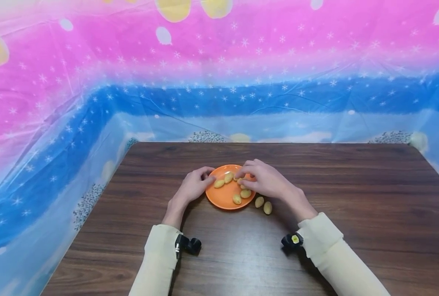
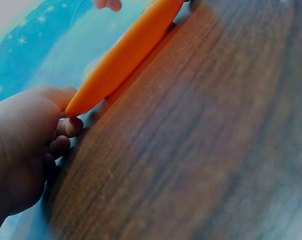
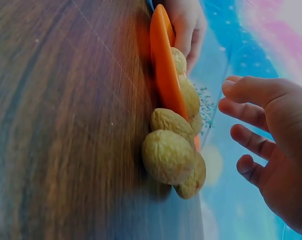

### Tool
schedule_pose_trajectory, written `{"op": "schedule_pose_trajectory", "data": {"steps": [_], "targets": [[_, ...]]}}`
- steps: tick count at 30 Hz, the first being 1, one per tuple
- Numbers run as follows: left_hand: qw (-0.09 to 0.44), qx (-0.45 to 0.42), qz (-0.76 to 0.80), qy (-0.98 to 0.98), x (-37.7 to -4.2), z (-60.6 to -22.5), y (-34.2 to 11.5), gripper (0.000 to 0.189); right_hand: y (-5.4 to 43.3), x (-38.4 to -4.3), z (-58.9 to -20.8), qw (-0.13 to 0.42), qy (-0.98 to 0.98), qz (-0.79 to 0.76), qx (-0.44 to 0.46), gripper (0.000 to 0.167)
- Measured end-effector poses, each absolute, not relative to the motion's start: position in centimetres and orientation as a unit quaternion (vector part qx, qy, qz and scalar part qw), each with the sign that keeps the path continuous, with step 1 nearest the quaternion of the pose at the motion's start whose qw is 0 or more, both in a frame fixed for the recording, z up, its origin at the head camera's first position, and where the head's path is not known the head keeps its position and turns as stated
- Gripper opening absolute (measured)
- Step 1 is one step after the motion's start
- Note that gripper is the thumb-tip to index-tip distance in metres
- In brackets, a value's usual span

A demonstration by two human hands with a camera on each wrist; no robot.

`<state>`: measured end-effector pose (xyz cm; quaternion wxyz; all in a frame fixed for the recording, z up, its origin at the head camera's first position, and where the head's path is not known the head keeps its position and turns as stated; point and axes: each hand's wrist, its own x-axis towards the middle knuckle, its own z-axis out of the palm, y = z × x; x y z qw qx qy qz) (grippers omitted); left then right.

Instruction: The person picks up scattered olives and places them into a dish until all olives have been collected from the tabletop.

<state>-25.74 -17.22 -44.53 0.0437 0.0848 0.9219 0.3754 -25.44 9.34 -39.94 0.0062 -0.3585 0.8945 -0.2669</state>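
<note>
An orange plate (image 1: 224,200) lies on the table, bearing several yellow-brown oval pieces (image 1: 228,177) with slightly wrinkled skin, like small potatoes or walnuts. My left hand (image 1: 195,185) grips the plate's left rim, thumb over the edge and fingers below it in the left wrist view. Above the right side of the plate hovers my right hand (image 1: 269,179), its fingers loosely bent and apart. Nothing shows between those fingers (image 3: 251,112) in the right wrist view. Two more oval pieces (image 1: 267,207) lie on the wood just off the plate's right edge, below the right hand.
The dark wood-grain table (image 1: 367,222) extends to both sides and in front. A pink and blue printed cloth (image 1: 219,96) hangs along its back and left side. Small black cameras (image 1: 194,246) are strapped at both cuffs, over the table.
</note>
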Motion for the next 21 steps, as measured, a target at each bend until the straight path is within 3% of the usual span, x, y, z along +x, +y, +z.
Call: {"op": "schedule_pose_trajectory", "data": {"steps": [21], "targets": [[0.044, 0.082, 0.368, 0.925, -25.9, -44.8, -17.1, 0.04, 12.3, -24.4, -40.4, 0.002, 0.899, -0.28, -0.337, 0.02]]}}
